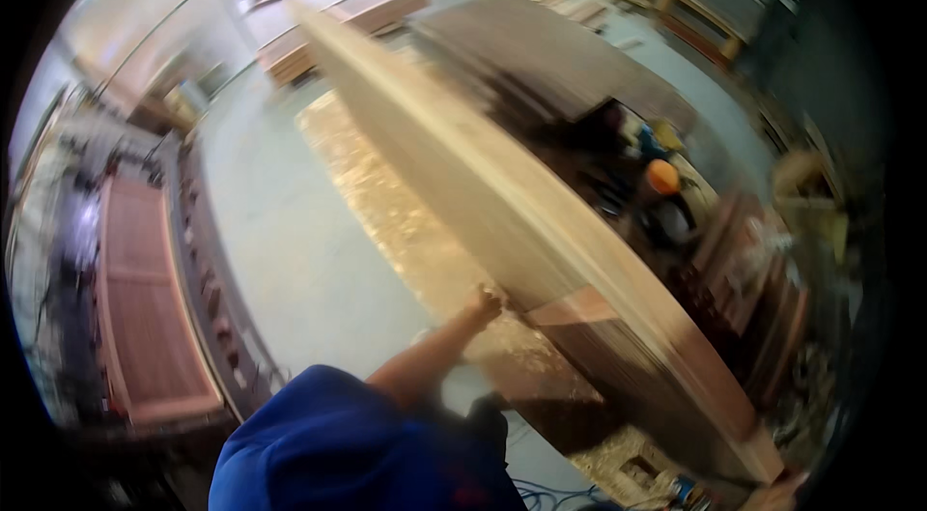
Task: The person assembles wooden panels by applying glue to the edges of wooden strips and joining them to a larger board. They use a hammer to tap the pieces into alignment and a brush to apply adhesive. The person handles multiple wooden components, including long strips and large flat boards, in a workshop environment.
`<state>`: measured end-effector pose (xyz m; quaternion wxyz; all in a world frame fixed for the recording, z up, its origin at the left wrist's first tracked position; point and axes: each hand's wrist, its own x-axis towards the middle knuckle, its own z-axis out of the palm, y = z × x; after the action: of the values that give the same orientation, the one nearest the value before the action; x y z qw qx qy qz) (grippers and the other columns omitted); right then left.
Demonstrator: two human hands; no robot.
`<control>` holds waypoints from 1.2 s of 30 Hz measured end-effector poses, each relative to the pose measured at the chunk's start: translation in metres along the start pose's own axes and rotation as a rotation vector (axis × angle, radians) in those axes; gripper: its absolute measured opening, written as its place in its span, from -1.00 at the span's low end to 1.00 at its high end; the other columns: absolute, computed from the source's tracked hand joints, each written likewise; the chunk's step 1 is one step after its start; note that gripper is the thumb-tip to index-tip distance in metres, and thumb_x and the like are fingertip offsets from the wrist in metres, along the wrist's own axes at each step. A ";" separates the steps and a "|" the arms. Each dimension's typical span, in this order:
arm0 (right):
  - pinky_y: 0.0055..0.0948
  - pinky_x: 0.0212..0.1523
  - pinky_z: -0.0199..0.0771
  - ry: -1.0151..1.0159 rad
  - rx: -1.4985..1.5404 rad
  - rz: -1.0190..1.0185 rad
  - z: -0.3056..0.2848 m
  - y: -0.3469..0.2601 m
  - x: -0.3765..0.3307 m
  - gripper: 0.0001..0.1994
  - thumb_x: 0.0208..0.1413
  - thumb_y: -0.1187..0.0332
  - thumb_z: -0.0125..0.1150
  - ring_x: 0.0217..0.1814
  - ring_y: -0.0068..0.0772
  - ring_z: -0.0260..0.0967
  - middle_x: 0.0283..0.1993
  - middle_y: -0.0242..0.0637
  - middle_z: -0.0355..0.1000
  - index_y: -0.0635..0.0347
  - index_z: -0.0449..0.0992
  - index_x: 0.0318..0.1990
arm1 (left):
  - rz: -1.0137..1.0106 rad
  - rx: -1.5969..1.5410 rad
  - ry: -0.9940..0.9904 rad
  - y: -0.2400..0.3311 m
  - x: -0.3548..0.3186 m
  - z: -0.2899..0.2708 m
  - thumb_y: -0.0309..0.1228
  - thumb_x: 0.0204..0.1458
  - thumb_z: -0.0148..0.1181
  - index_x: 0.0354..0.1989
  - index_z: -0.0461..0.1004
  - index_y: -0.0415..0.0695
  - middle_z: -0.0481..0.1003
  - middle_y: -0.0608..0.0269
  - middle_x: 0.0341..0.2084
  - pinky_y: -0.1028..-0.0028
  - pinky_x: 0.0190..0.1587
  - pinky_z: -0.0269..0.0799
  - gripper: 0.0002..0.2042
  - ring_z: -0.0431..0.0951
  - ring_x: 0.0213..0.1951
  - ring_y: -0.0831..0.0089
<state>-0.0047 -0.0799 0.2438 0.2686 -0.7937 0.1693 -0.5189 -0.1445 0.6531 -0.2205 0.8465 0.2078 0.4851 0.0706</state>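
Hands: left (488,301) outstretched, gripping long wooden board's (502,192) lower edge (board tilted).

Around me in the woodshop

A reddish panelled wooden door (145,298) lies flat at my left, sawdust (386,192) spreads over the grey concrete floor (280,221), and a round orange helmet (662,177) sits beside dark stacked boards (550,57).

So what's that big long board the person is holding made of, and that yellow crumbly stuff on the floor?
The long board looks like pale, bare wood: tan with faint streaks along it, though the picture is blurred. The left hand grips its lower edge. The yellow stuff on the grey floor is probably sawdust or wood shavings, being loose, grainy and golden.
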 end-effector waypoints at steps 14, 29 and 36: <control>-0.48 -0.53 0.01 -0.174 0.123 -0.493 -0.045 -0.303 -0.007 -0.25 0.50 0.10 -0.40 -0.68 -0.58 0.10 -0.76 -0.36 0.28 0.29 0.41 -0.75 | -0.179 -0.137 0.076 0.002 0.008 0.041 0.24 0.32 -0.24 0.48 0.02 -0.23 0.21 -0.11 0.39 0.02 0.33 0.35 -0.19 0.31 0.35 -0.02; -0.40 -0.54 0.10 -0.155 0.131 -0.404 -0.235 -0.345 -0.091 -0.29 0.47 0.09 -0.39 -0.66 -0.42 0.18 -0.69 -0.26 0.30 0.32 0.41 -0.69 | -0.112 0.312 -0.380 0.048 -0.068 0.104 0.18 0.32 -0.20 0.46 0.08 -0.23 0.23 -0.08 0.39 0.01 0.35 0.32 -0.23 0.31 0.35 -0.01; -0.27 -0.45 0.34 -0.520 0.152 -0.540 -0.289 -0.283 -0.207 -0.43 0.24 -0.21 0.08 -0.56 -0.27 0.38 -0.58 -0.34 0.39 0.12 0.47 -0.56 | 0.181 0.385 -0.586 0.118 -0.193 0.087 0.15 0.32 -0.18 0.46 0.10 -0.23 0.24 -0.06 0.39 0.00 0.36 0.31 -0.25 0.31 0.35 0.00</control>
<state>-0.3553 0.1872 0.3544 0.2142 -0.8926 -0.1588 -0.3635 -0.1613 0.6733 0.0202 0.8852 0.4170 0.2058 -0.0102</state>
